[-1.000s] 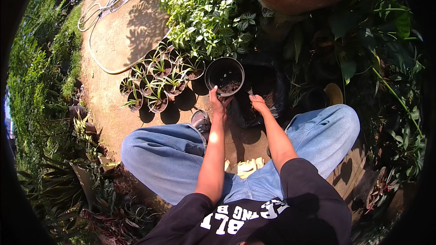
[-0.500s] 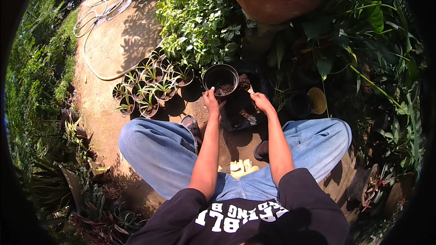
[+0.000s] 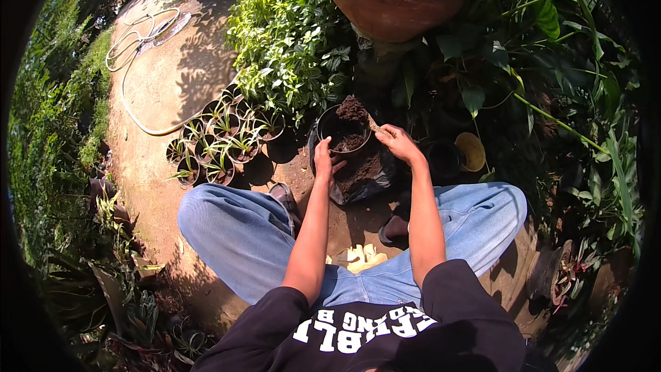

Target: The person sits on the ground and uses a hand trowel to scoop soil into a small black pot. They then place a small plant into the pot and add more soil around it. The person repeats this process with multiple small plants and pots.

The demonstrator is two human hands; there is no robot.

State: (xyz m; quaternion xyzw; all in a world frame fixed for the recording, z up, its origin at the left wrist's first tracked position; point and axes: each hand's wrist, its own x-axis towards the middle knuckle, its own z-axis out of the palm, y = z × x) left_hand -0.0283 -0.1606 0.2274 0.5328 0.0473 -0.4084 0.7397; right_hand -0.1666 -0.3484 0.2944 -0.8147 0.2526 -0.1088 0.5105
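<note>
My left hand (image 3: 325, 160) is closed on the near left rim of a round black plant pot (image 3: 333, 122), tilted a little towards me, with some dark soil inside. My right hand (image 3: 399, 144) grips the short handle of a small trowel (image 3: 374, 125). A heap of dark soil (image 3: 352, 108) covers the trowel's blade, which is held over the far side of the pot. Under and in front of the pot, a black plastic bag (image 3: 379, 180) lies spread with more loose soil on it.
Several small pots of striped seedlings (image 3: 227, 124) stand to the left. Beyond them a hose (image 3: 134, 114) lies on the ground. Leafy plants (image 3: 289, 41) and a large clay pot (image 3: 396, 0) rise ahead. A yellowish pot (image 3: 470, 151) is at the right.
My right hand has lifted the trowel from the soil beside the pot, and its load is now over the pot. The left hand still holds the pot.
</note>
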